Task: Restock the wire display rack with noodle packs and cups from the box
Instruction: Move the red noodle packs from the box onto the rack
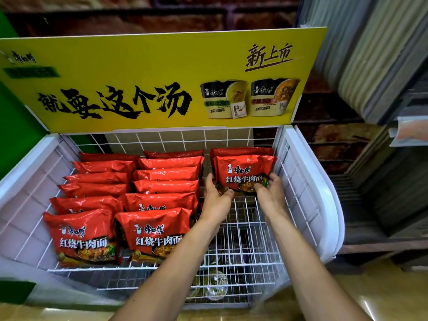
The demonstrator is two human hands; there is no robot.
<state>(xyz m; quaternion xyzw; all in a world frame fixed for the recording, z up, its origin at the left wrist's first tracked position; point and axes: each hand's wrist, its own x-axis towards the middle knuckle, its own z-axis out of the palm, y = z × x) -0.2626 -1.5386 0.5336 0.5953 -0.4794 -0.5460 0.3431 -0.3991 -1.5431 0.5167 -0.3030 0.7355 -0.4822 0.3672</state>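
At far left a green panel (pixel 14 126) stands behind the rack's white side wall (pixel 27 163). Across the back rises a yellow sign (pixel 139 66) with black lettering and two pictured cups, blocking the view behind the rack (pixel 301 181).

On the wire shelf the left row (pixel 92 193) of red noodle packs runs from front to back, each pack leaning on the one behind it, so only the front one shows its full face. Just beside it the middle row (pixel 166 174) stands the same way, its front pack partly hidden by the left forearm.

The left hand (pixel 215 198) grips the lower left corner of the held pack (pixel 245 170), thumb on the front and fingers round the edge. This pack stands nearly upright at the back of the right-hand lane, touching a rear pack (pixel 240 151) that shows only its top strip. The right hand (pixel 269 191) pinches the lower right corner, fingers curled over the printed bowl, close to the rack's right wire wall.

Before the hands the wire floor (pixel 243 228) lies bare, and through it blurred cups (pixel 215 286) show on a lower level; how many, I cannot tell.

Right of the rack are a brick-patterned wall (pixel 324 135), a corrugated metal sheet (pixel 370 54) and a shiny yellowish floor (pixel 382 297).
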